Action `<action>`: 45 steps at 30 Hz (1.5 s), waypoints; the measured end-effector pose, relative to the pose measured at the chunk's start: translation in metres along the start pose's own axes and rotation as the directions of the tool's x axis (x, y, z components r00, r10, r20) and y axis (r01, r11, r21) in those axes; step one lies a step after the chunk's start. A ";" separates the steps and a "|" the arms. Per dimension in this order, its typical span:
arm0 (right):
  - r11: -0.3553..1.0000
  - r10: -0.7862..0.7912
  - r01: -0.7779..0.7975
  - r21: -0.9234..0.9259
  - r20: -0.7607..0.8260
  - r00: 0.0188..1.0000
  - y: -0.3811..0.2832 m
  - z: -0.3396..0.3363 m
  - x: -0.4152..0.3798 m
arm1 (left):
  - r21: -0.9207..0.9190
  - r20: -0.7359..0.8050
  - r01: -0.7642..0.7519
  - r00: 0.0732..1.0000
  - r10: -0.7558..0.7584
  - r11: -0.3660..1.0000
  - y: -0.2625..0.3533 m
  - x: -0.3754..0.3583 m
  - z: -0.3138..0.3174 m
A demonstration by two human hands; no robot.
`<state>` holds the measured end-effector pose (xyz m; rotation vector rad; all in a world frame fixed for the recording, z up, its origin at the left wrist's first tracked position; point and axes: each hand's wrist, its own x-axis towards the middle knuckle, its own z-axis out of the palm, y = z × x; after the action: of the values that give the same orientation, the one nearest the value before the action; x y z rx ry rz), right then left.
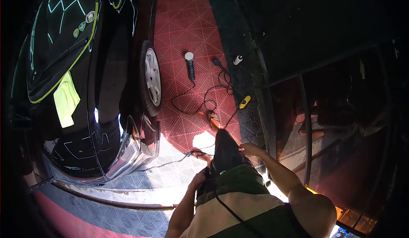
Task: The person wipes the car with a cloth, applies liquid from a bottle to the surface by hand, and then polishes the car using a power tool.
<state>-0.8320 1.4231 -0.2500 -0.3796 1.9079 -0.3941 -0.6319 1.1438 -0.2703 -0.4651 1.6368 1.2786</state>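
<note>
My left hand [198, 180] is closed at the left side of the dark shorts [226, 148] I am wearing, its fingers bunched against the cloth. On the other side, my right hand [250, 149] pinches the edge of the same shorts. A dark cord [230, 210] runs down over my striped shirt [243, 195]. Neither hand touches the power polisher [191, 67], which lies on the red floor ahead with its pale round pad pointing away from me.
A black car [111, 76] stands at left, with a yellow-green cloth [66, 99] draped on it and its wheel [152, 76] facing the aisle. Cables [211, 91] loop across the floor tiles by my feet. A white bottle [237, 60] and a yellow object [244, 102] lie right.
</note>
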 end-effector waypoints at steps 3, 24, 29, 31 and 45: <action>0.986 -0.083 0.090 0.138 -0.055 0.995 0.052 -0.028 0.061 | 0.088 -0.110 -0.036 0.993 0.046 0.995 0.001 0.037 -0.001; 0.548 0.133 -0.495 -0.675 -0.514 0.848 0.197 -0.440 0.588 | -0.074 -0.214 0.070 0.973 -0.085 0.995 0.305 0.408 -0.011; 0.415 0.219 -0.614 -0.671 -0.581 0.783 0.228 -0.463 0.649 | -0.058 -0.283 0.062 0.956 -0.076 0.996 0.312 0.429 -0.028; 0.389 0.347 -0.615 -0.686 -0.509 0.788 0.240 -0.470 0.659 | -0.025 -0.322 0.058 0.945 -0.063 0.998 0.323 0.429 -0.036; 0.650 0.658 -0.576 -0.495 -0.013 0.753 0.222 -0.410 0.486 | -0.274 -0.369 -0.084 0.929 -0.024 0.958 0.314 0.390 -0.076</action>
<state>-1.4025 1.4456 -0.6082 -0.0389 1.8157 0.5716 -1.0845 1.2925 -0.4417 -0.9086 1.7742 1.5293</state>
